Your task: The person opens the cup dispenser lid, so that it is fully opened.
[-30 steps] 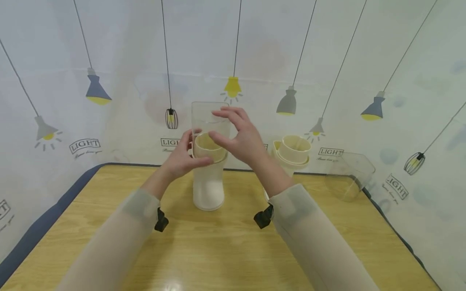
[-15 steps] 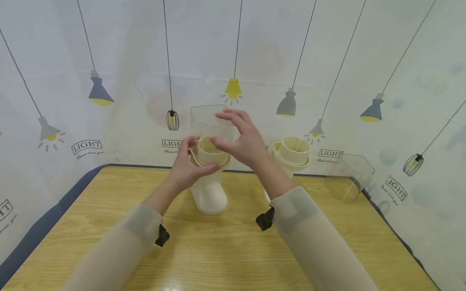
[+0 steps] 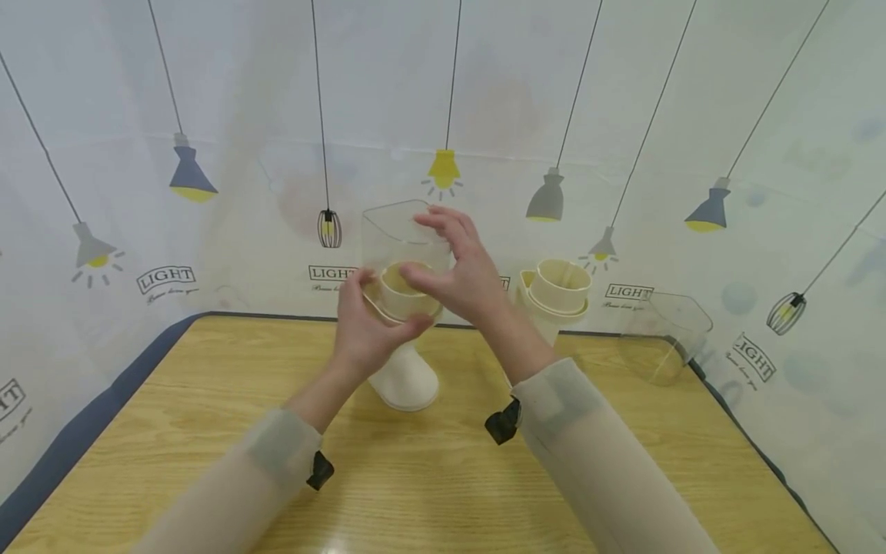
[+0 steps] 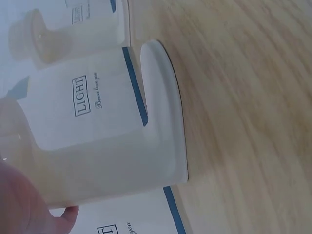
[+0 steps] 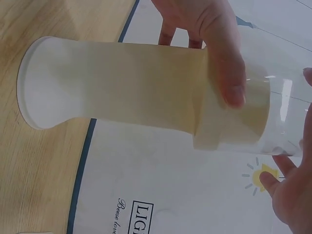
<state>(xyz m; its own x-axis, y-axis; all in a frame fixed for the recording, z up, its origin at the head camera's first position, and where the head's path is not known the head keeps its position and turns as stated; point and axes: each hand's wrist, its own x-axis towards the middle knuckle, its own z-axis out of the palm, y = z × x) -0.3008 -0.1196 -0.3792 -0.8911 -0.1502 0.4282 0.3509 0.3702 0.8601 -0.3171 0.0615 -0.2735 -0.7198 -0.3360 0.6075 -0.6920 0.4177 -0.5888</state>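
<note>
A cream plastic base [image 3: 404, 373] with a flared foot and a round collar stands at the table's middle, perhaps tilted; I cannot tell whether the foot fully touches the wood. My left hand [image 3: 374, 327] grips its collar, thumb in front and fingers round the far side. Over the collar sits a clear plastic container [image 3: 398, 219]. With thumb and fingers spread round the container's right side, my right hand [image 3: 464, 265] holds it. In the right wrist view, the left thumb [image 5: 234, 92] lies across the collar, and the container [image 5: 280, 122] surrounds the upper rim.
A second cream base [image 3: 559, 288] with a similar collar stands to the right, partly behind my right forearm. Farther right lies another clear container [image 3: 664, 338] near the table's back edge. A wall sheet printed with lamps [image 3: 443, 165] rises behind the wooden table [image 3: 415, 485].
My left hand has turned the base, so its foot now points to the lower right. The clear container has turned too, its top rim now angled. The right hand has barely moved.
</note>
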